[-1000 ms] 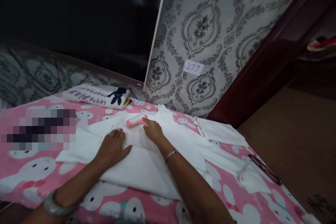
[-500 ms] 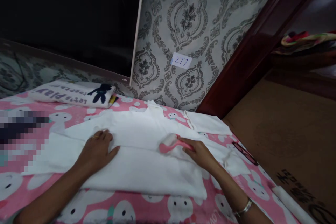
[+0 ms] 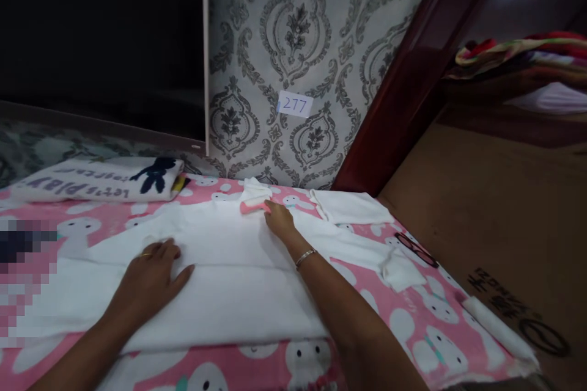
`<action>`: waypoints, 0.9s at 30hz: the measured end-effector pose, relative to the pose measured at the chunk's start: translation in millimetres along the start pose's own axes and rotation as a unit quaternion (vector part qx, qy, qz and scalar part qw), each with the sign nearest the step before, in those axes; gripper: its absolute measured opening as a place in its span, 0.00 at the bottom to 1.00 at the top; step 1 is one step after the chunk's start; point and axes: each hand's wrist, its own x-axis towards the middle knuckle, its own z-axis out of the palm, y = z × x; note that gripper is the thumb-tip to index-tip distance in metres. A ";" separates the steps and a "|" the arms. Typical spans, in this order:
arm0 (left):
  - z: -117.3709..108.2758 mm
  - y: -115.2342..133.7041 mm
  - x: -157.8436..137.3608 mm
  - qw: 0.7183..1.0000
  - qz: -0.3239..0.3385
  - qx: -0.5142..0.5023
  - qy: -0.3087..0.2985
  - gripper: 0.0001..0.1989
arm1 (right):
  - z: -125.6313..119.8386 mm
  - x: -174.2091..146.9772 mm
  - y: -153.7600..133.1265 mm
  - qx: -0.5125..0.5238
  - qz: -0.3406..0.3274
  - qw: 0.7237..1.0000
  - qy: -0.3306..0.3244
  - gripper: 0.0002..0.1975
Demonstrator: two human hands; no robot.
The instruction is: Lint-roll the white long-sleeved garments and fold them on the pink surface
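Observation:
A white long-sleeved top (image 3: 220,299) lies spread out, its high collar toward the wall. On its left part my left hand (image 3: 153,275) rests palm down, fingers stretched out and thumb apart, a ring on one finger. My right hand (image 3: 279,220) grips the pink handle of a small lint roller (image 3: 254,204), which has a white roll. The roller touches the top just below the collar. A sleeve with a bunched cuff (image 3: 401,269) reaches out to the right.
Under everything is a pink bunny-print cloth (image 3: 367,281). A folded printed cloth (image 3: 101,180) lies at back left, below a dark screen (image 3: 101,43). To the right are a folded white cloth (image 3: 353,206), dark-rimmed glasses (image 3: 416,250) and a cardboard surface (image 3: 495,195).
My right hand has moved the lint roller away from me and leftward, from mid-chest up to the collar. My left hand stays flat on the top. The view has turned slightly right.

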 end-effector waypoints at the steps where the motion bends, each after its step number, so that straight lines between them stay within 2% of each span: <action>1: 0.1 -0.7 1.1 1.000 0.003 -0.001 -0.002 0.29 | -1.8 -10.4 7.6 0.000 -0.005 1.000 0.003 0.26; 5: -0.7 -1.2 4.1 1.000 -0.001 -0.021 -0.007 0.27 | -16.9 -74.7 54.7 -0.012 0.001 1.000 0.001 0.28; 9: -2.6 0.1 4.2 0.999 -0.002 -0.039 -0.007 0.24 | -44.4 -140.6 98.6 -0.001 0.005 1.000 -0.001 0.28; 12: -2.6 0.1 4.2 0.999 0.001 -0.039 -0.003 0.23 | -63.0 -160.7 113.0 -0.042 0.028 0.999 -0.008 0.27; 15: -1.5 -0.6 4.4 0.999 0.001 -0.046 0.004 0.22 | -66.4 -142.1 111.4 -0.083 0.055 0.995 -0.002 0.27; 23: -4.4 3.1 5.1 1.000 -0.013 -0.026 0.001 0.25 | -32.9 -7.6 64.4 -0.057 0.050 0.997 0.013 0.25; 25: -7.3 4.8 4.9 1.000 -0.016 -0.026 0.003 0.26 | -29.1 5.8 57.5 -0.047 0.051 0.997 0.019 0.25; 27: -10.0 5.7 4.7 1.000 -0.016 -0.025 0.001 0.25 | -27.5 3.1 58.6 -0.041 0.052 0.998 0.022 0.25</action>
